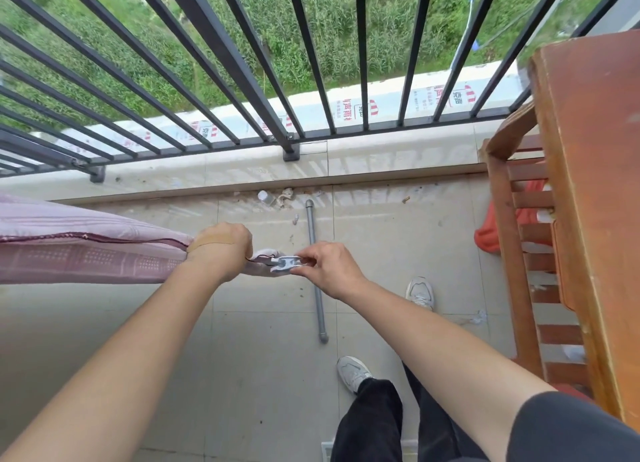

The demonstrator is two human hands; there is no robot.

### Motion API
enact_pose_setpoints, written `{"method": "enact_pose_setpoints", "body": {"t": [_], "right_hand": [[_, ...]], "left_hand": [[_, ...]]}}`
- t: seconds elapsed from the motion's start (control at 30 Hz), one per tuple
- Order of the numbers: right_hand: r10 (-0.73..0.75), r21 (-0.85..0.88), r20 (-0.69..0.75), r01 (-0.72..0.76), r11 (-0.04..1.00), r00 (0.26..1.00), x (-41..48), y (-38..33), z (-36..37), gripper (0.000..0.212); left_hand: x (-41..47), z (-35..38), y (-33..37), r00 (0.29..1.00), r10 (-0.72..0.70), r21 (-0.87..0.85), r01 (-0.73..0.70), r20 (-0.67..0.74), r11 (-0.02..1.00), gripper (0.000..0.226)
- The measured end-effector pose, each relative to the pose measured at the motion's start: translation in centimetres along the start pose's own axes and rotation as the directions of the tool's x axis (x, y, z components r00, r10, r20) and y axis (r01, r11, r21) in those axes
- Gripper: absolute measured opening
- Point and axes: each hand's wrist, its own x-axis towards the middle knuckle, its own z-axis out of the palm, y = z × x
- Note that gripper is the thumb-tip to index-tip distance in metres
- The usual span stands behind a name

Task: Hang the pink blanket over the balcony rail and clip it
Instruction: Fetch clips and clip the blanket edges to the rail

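- Both forearms reach forward from the camera, and the hands meet at the corner of the pink blanket (86, 250)
- Left hand (221, 250) is closed around the bunched corner of the blanket, I think to keep the cloth tight and steady for the clip
- Right hand (325, 267) pinches the pale clip (285, 262) between thumb and fingers, pressing it onto the same corner just beside the left hand
- Blanket runs away to the left at hand height; what carries it under the cloth is hidden
- Below the hands a grey pipe (317, 274) lies loose on the tiled floor (259, 357)
- Further out, the dark railing bars (242, 81) stand before green plants, and a wooden rack (588, 184) is at the right
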Motion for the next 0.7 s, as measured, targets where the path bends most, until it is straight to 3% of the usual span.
{"method": "enact_pose_setpoints", "body": {"t": [0.23, 0.47, 0.57, 0.63, 0.7], "right_hand": [[-0.103, 0.057, -0.065, 0.107, 0.993, 0.993, 0.9, -1.7, 1.7, 0.025], [-0.152, 0.097, -0.018, 0.153, 0.983, 0.988, 2.6, -3.8, 2.4, 0.028], [-0.097, 0.12, 0.052, 0.09, 0.989, 0.994, 2.6, -3.4, 2.3, 0.053], [-0.019, 0.02, 0.135, 0.016, 1.0, 0.991, 2.1, -2.6, 1.9, 0.089], [0.036, -0.05, 0.156, -0.028, 0.998, 0.987, 1.6, -2.0, 0.8, 0.105]], "left_hand": [[0.5, -0.7, -0.7, 0.999, -0.03, -0.211, 0.026, -0.017, 0.977, 0.024], [0.2, -0.9, -0.9, 0.999, 0.033, -0.25, -0.035, -0.014, 0.968, 0.019], [0.2, -0.7, -1.2, 0.999, 0.04, -0.273, -0.042, -0.012, 0.961, 0.025], [0.0, -0.7, -1.1, 0.998, 0.052, -0.274, -0.059, -0.031, 0.96, 0.025], [-0.7, -0.8, -1.1, 0.993, 0.052, -0.304, -0.081, -0.103, 0.949, 0.038]]}}
